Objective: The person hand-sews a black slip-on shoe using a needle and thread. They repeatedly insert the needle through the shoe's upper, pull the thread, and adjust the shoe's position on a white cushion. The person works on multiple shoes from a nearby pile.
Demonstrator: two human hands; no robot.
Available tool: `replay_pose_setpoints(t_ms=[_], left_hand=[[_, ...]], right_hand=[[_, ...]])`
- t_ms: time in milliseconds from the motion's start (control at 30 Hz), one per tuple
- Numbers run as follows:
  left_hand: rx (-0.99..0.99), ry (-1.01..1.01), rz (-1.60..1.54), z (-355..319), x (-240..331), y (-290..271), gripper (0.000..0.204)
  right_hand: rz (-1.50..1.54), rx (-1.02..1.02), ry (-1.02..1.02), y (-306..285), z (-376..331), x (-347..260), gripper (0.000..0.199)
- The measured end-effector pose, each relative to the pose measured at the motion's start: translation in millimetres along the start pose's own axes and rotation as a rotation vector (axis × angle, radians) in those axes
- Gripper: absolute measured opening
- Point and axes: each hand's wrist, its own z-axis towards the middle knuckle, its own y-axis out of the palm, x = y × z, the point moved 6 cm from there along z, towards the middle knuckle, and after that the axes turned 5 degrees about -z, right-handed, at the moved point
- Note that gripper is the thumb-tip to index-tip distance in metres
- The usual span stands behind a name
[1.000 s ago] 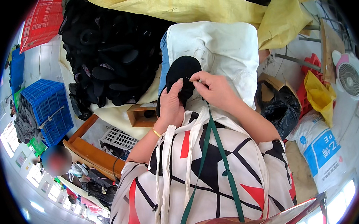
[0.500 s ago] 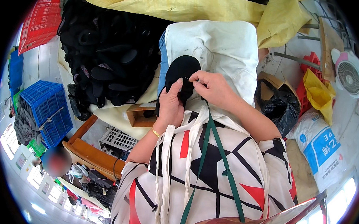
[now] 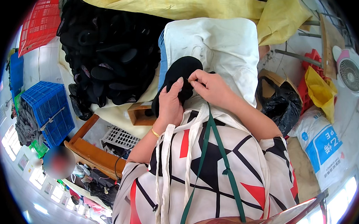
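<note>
Right at the middle of the view, both hands are working on a black fabric piece (image 3: 182, 72) that looks like a soft shoe upper or slipper part, hard to tell exactly. It sits on a white cloth (image 3: 220, 47) draped over the lap, just above the patterned garment with red, black and white shapes.

The left hand (image 3: 170, 104) is wrapped around the lower side of the black piece, fingers closed on it, with a gold bracelet (image 3: 155, 132) at the wrist. The right hand (image 3: 210, 85) is pinched shut on the edge of the same piece, fingertips bunched together right beside the left hand's fingers, touching or almost.

Off to the left there's a big heap of black shoe parts (image 3: 106, 55) stacked up, with a blue plastic crate (image 3: 49, 108) near it and a red crate (image 3: 38, 22) further up. A small wooden box (image 3: 140, 113) sits just below the heap. Yellow sheeting (image 3: 207, 6) runs across the top. On the right are a black bag (image 3: 278, 104), a yellow bag (image 3: 319, 89), a white printed sack (image 3: 323, 142) and a small pink fan (image 3: 350, 72).
</note>
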Motion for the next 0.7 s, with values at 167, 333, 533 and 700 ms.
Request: replay_pose_setpoints(t_ms=[167,333,533,700], left_hand=[[0.015,-0.026,0.047,5.4,-2.1,-5.5,0.017],[0.013,-0.032,0.054,7.7,-1.7,-7.4,0.018],[0.01,-0.054,0.043,9.3,-1.1,-9.1,0.017],[0.036,-0.131,-0.009,1.6,6.5,4.7,0.008]], right_hand=[[-0.066,0.047,-0.067,2.9,-3.7,4.7,0.014],[-0.078,0.045,-0.071,4.5,-4.8,5.3,0.012],[-0.097,0.089,-0.149,9.7,-4.3,11.1,0.011],[-0.154,0.143,-0.217,16.1,-4.1,12.3,0.01]])
